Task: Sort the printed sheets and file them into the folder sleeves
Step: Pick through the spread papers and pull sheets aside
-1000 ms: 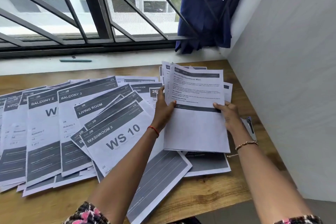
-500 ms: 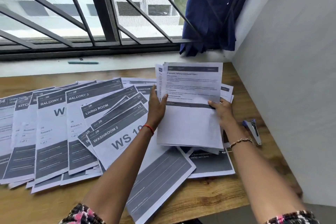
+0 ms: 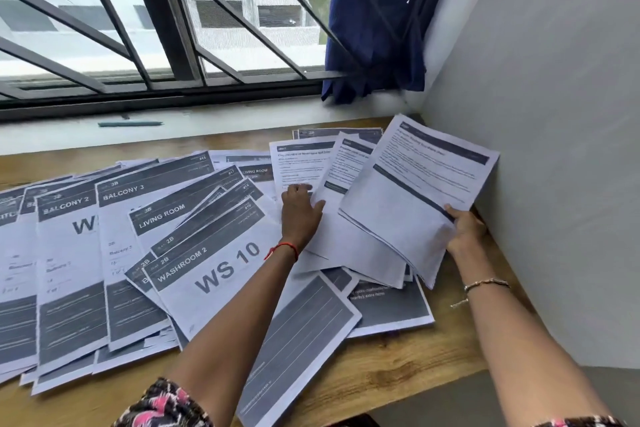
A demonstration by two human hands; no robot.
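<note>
**Sorting printed sheets.** Small print on the text pages is blurred and unreadable. The overlapping label sheets (image 3: 207,274) hide one another and run off the left edge, so their number cannot be told. Two hands show. The right hand (image 3: 464,232) grips the lower corner of a thin paper stack (image 3: 415,198) — thumb on top — tilted beside the wall (image 3: 554,184). The left hand (image 3: 299,215) lies flat, fingers straight, on a page (image 3: 301,166) on the wooden table (image 3: 398,360). One pen (image 3: 130,123) lies on the sill (image 3: 225,118).

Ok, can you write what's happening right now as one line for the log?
left hand: rests on text sheets | right hand: holds sheet stack by its edge | label sheets: spread on table
</note>
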